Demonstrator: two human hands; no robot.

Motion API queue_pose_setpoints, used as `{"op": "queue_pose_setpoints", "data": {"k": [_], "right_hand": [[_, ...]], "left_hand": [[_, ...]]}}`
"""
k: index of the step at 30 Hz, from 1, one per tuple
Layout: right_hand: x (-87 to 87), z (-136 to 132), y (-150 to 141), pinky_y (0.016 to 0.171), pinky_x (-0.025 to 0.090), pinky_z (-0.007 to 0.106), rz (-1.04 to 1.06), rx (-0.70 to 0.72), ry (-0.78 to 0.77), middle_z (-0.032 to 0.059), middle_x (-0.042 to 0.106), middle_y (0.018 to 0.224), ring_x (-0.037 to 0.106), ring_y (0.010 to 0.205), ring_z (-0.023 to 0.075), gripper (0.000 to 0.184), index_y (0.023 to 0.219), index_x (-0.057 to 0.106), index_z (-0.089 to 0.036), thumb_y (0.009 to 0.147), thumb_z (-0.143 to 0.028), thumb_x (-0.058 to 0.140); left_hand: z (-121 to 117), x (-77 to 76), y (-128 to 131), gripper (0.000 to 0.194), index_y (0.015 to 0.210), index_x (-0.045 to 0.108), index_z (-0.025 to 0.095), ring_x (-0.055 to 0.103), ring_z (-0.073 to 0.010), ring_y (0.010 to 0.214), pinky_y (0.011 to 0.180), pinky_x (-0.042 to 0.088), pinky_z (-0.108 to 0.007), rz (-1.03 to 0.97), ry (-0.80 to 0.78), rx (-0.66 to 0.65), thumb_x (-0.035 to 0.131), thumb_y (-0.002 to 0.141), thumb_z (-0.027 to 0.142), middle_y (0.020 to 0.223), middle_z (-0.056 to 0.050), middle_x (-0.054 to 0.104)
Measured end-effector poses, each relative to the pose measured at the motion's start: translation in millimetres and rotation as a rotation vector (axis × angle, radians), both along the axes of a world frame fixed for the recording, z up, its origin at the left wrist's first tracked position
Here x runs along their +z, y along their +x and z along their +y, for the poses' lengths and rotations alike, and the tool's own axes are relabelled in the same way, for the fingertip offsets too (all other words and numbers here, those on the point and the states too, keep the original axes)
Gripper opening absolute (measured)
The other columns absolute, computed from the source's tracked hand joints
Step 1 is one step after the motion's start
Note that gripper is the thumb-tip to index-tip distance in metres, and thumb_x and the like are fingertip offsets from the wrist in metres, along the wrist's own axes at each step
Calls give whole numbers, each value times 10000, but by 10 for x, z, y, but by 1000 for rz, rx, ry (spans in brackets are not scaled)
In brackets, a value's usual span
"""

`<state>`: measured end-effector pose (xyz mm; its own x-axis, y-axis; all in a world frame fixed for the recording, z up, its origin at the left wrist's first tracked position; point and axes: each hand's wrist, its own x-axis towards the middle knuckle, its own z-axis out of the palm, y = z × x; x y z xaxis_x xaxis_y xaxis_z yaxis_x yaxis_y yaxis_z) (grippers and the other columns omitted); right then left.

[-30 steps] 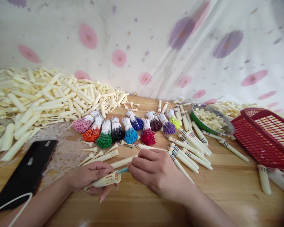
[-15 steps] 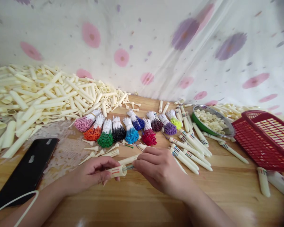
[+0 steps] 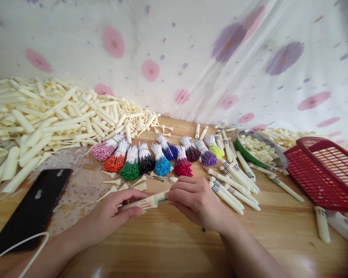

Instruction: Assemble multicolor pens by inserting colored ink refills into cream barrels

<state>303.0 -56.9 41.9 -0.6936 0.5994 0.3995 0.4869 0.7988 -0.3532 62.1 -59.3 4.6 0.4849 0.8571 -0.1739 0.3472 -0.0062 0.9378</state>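
Note:
My left hand (image 3: 116, 212) is closed around a cream slotted pen barrel (image 3: 147, 203), held level above the table with its open end to the right. A reddish strip shows through its slots. At that open end my right hand (image 3: 191, 200) pinches thin greyish pen refills (image 3: 161, 197) that reach into the barrel; how many is hidden by the fingers. A small blue tip (image 3: 203, 229) pokes out below my right hand. Just beyond my hands stand bundles of colour-ended refills, such as a green bundle (image 3: 129, 166) and a red bundle (image 3: 183, 164).
Cream barrels form a large pile (image 3: 60, 112) at the left. A black phone (image 3: 31, 208) lies in front of it. To the right are multicolour pens (image 3: 229, 193), a green bowl (image 3: 251, 156) of slotted parts and a red basket (image 3: 321, 173). A flowered curtain (image 3: 176, 46) hangs behind.
The barrel has shifted slightly right and more of it shows, with my left hand farther back along it. A blue tip now shows below my right hand.

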Motion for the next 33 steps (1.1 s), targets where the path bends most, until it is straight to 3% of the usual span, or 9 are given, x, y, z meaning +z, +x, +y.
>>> {"op": "queue_pose_setpoints", "data": {"k": [5,16,20,24,27,30,33], "right_hand": [[41,16,49,612,398,246,-45,-26,30,59,632,731,531,680,142,185,843,623,-125,922,-153,458],[14,-10,-18,590,373,230,-61,-74,20,33,608,687,510,641,126,201,814,618,-142,928,-181,457],[-6,22,12,607,389,231,-11,-63,3,37,621,698,528,658,129,186,816,614,-142,924,-192,470],[-7,57,104,625,398,235,-12,-155,-47,37,630,743,557,709,139,131,834,602,-155,906,-220,513],[-37,47,138,619,399,231,-145,-211,-196,27,633,773,569,722,142,48,828,598,-162,859,-192,578],[-128,13,84,635,415,235,-383,-149,-370,24,654,804,594,756,155,41,822,624,-168,792,-152,646],[-229,-18,-12,699,433,271,-561,-115,-396,51,673,886,607,850,197,80,822,647,-168,758,-184,691]], "left_hand": [[11,-47,24,193,924,718,267,662,-228,845,755,522,-281,-37,14,109,682,738,302,899,-16,736],[16,-81,18,185,947,712,263,654,-214,839,764,514,-279,-63,2,45,654,777,308,901,-14,730],[21,-75,42,190,924,715,258,653,-224,826,760,516,-299,-80,-14,92,678,749,323,886,-23,731],[38,-75,33,193,905,708,247,646,-233,823,738,508,-304,-77,-22,145,677,746,353,879,-35,728],[76,-80,-5,250,926,689,229,622,-198,702,625,490,-264,-70,-18,241,655,758,412,772,-23,706],[126,-91,-46,345,938,665,209,564,-161,596,544,462,-236,-106,-30,398,665,729,484,691,-7,675],[166,-106,-71,380,936,656,207,549,-146,600,554,460,-224,-158,-48,478,680,710,513,715,-6,676]]}}
